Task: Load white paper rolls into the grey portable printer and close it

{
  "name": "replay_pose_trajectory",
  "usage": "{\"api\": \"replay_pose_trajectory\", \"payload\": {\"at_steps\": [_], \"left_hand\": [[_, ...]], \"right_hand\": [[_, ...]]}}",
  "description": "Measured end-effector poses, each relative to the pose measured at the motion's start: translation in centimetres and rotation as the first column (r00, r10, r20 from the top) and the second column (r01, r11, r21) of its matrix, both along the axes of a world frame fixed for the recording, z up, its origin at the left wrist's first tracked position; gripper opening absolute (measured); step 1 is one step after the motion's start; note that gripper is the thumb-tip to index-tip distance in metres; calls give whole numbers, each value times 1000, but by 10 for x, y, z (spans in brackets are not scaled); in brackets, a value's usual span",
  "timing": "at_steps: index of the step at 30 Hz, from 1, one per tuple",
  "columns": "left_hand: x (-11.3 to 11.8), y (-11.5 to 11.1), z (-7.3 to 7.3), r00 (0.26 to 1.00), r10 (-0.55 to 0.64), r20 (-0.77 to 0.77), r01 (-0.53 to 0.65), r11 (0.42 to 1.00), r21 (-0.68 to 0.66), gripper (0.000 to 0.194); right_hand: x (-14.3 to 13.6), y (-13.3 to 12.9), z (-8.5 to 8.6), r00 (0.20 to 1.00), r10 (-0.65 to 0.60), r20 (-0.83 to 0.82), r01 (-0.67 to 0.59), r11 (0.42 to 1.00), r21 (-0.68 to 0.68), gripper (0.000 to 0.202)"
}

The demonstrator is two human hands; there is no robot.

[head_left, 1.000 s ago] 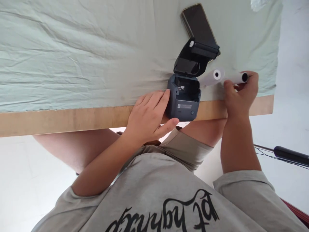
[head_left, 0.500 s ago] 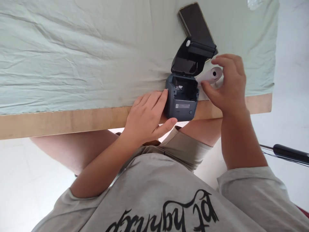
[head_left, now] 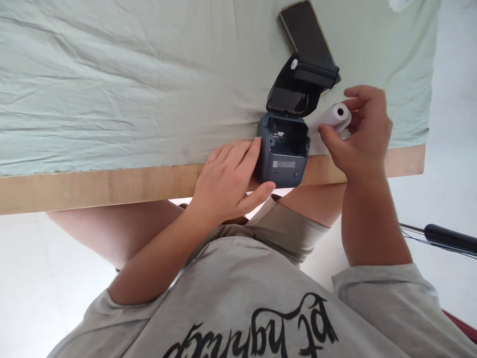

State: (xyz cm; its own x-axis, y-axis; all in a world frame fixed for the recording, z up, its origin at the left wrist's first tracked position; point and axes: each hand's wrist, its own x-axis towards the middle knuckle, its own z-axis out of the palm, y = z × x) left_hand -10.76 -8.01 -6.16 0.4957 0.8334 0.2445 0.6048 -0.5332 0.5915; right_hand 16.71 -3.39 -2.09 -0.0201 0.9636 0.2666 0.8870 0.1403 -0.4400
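A small dark blue-grey label printer (head_left: 285, 169) sits at the table's front edge with its lid (head_left: 294, 89) swung up and back. Its paper bay shows, with a small label inside. My left hand (head_left: 231, 179) lies flat against the printer's left side, fingers stretched out and thumb apart near the lower front. To the right of the printer, my right hand (head_left: 367, 134) has thumb and fingers around a white paper roll (head_left: 333, 117), whose dark core hole faces me. Part of the roll and some fingertips are hidden.
Behind the raised lid lies a smartphone (head_left: 309, 37) on the pale green cloth (head_left: 149, 89). A wooden table edge (head_left: 112, 189) runs along the front. A clear plastic piece (head_left: 398, 5) shows at the far right, and a black-handled rod (head_left: 449, 237) is below right.
My right hand has closed around the paper roll and shifted slightly right with it, away from the printer. My left hand stays against the printer.
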Motion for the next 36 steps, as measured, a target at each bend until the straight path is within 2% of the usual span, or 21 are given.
{"api": "replay_pose_trajectory", "payload": {"at_steps": [4, 7, 10, 13, 16, 19, 22, 24, 28, 30, 36], "left_hand": [[1, -1, -1, 1000, 7, -2, -7, 1000, 2, 86], [1, -1, -1, 1000, 15, -18, -15, 1000, 5, 85], [1, 0, -1, 1000, 13, -25, -13, 1000, 11, 84], [1, 0, -1, 1000, 10, -28, -10, 1000, 17, 83], [1, 0, -1, 1000, 12, -25, -12, 1000, 22, 83], [1, 0, -1, 1000, 7, -20, -7, 1000, 27, 83], [1, 0, -1, 1000, 4, -17, -4, 1000, 25, 83], [1, 0, -1, 1000, 1, -22, -1, 1000, 15, 83], [1, 0, -1, 1000, -1, -23, 1, 1000, 1, 82], [1, 0, -1, 1000, 3, -16, -3, 1000, 8, 82], [1, -1, -1, 1000, 16, -16, -15, 1000, 11, 82]], "right_hand": [[1, -10, -17, 998, 35, -44, -35, 999, 7, 45], [0, -18, -35, 997, 57, -46, -54, 996, 76, 39], [0, -23, -49, 997, 43, -66, -31, 985, 167, 41], [-1, -25, -55, 995, 25, -99, -3, 978, 211, 47], [-6, -26, -50, 985, 22, -172, 25, 963, 269, 55], [-19, -29, -32, 971, 72, -228, 7, 945, 328, 57], [-33, -28, -12, 958, 173, -228, -82, 929, 361, 47], [-40, -25, -4, 962, 209, -175, -144, 935, 324, 35], [-48, -17, 1, 985, 172, -12, -168, 972, 162, 21], [-50, -14, 0, 989, 145, 35, -149, 980, 133, 18], [-53, -7, -1, 987, 157, 33, -160, 983, 93, 18]]}}
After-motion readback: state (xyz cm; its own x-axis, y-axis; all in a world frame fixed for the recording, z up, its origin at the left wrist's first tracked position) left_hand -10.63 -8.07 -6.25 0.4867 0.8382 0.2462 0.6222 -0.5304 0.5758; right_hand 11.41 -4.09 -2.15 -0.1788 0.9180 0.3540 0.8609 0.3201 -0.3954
